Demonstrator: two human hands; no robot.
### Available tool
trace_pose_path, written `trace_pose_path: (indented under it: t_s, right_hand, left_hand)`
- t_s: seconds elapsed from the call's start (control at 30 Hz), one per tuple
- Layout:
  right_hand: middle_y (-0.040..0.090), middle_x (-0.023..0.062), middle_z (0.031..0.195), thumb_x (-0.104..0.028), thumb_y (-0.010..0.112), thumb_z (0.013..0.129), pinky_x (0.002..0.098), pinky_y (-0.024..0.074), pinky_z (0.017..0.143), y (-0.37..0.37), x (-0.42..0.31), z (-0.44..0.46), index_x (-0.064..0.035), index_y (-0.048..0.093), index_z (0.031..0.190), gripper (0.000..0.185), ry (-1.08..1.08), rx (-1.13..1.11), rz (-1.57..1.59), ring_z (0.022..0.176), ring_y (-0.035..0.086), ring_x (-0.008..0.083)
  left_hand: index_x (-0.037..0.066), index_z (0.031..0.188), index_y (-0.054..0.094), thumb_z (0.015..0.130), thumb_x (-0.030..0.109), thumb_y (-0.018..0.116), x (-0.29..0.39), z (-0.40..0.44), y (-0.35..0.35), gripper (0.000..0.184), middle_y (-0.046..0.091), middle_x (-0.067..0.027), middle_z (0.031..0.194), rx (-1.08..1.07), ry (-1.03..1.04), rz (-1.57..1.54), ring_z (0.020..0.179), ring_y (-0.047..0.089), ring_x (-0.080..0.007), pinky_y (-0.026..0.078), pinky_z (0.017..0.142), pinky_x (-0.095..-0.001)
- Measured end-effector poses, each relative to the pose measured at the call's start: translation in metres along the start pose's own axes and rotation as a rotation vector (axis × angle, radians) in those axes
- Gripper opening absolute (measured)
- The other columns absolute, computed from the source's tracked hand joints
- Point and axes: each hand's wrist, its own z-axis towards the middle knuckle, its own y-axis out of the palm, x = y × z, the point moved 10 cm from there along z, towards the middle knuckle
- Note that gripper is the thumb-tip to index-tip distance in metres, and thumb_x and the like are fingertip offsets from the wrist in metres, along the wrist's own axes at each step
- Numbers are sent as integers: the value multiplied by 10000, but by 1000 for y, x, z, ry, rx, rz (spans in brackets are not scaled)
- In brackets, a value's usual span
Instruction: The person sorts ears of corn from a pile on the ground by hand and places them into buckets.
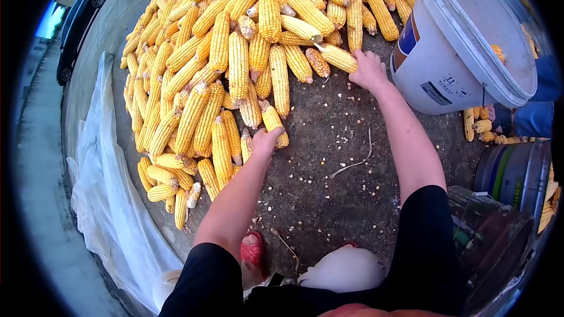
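Note:
A large pile of yellow corn cobs [194,70] lies on the dark ground in front of me. At the pile's near edge, my left hand [267,141] is closed around a corn cob [273,122]. Farther right, my right hand [370,71] grips the end of another corn cob [336,57], which points left toward the pile. A white bucket [435,70] stands just right of my right hand, with a bit of corn showing inside it. The fingertips of both hands are partly hidden.
Clear plastic sheeting [111,164] runs along the left. A dark bucket [517,176] and more cobs [479,123] are at the right, near another person's blue clothing [534,118]. Loose kernels dot the ground [335,194]. A parked car [85,17] is at far left.

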Motion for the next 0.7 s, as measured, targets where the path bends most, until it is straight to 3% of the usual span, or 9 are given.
trace_pose_path:
  t_s: [0.07,0.17,0.27,0.33,0.4,0.47,0.6,0.67,0.7]
  right_hand:
    - [439,149,1248,-272,732,665,432,443,928,30,-5,6,-245,527,1207,580,-106,-211,-19,1151,457,341]
    - [372,157,1289,-287,747,655,434,445,929,32,-16,-13,-240,594,1133,503,-163,-140,-147,1120,450,373]
    - [502,169,1191,-295,754,652,415,461,899,23,-10,-45,-206,600,1147,526,-44,-129,3,1070,514,340]
    - [601,162,1101,-288,743,684,380,469,886,39,4,-81,-114,589,1166,535,180,-337,758,997,592,283]
    - [636,142,1071,-277,720,725,346,477,871,40,-3,-114,-11,560,1176,547,88,-197,1297,941,628,228]
    - [611,117,1101,-252,697,753,334,476,869,-14,-26,-149,38,522,1200,560,-51,-192,1528,976,605,205]
    - [555,121,1159,-269,638,799,359,473,904,-111,-49,-157,47,389,1303,644,-273,-279,2128,1055,564,202]
    - [491,137,1247,-276,607,820,394,449,951,-186,-49,-161,41,321,1338,671,-500,-125,2264,1141,510,224]
    - [552,110,1183,-284,593,839,442,440,968,-222,-45,-166,-22,412,1288,550,-510,17,2340,1104,542,255]
  left_hand:
    - [25,1025,599,728,301,697,10,-37,-1,417,625,-50,850,-23,-51,56,623,527,-124,403,529,-287]
    - [43,1056,589,727,296,698,25,-64,0,430,627,-37,860,-120,-33,108,696,571,-126,426,558,-259]
    - [30,1087,567,737,265,693,53,-72,4,440,625,-45,894,-201,10,262,775,604,-140,472,598,-261]
    - [11,1129,528,744,243,685,84,-76,17,477,613,-59,962,-256,153,212,773,608,-156,503,606,-285]
    - [29,1194,479,796,205,638,114,-90,23,463,602,-62,950,-228,167,184,796,617,-170,537,565,-294]
    - [42,1189,474,824,242,601,142,-108,32,436,610,-81,952,-267,132,186,777,630,-192,528,533,-295]
    - [20,1154,470,848,249,570,261,-170,51,395,606,-93,1016,-248,408,-51,746,656,-205,540,515,-300]
    - [23,1150,486,867,252,554,331,-206,75,371,610,-95,1018,-361,577,-52,765,653,-199,546,522,-309]
    - [16,1165,498,877,281,546,366,-225,90,394,613,-111,1048,-391,706,-38,838,644,-211,552,608,-328]
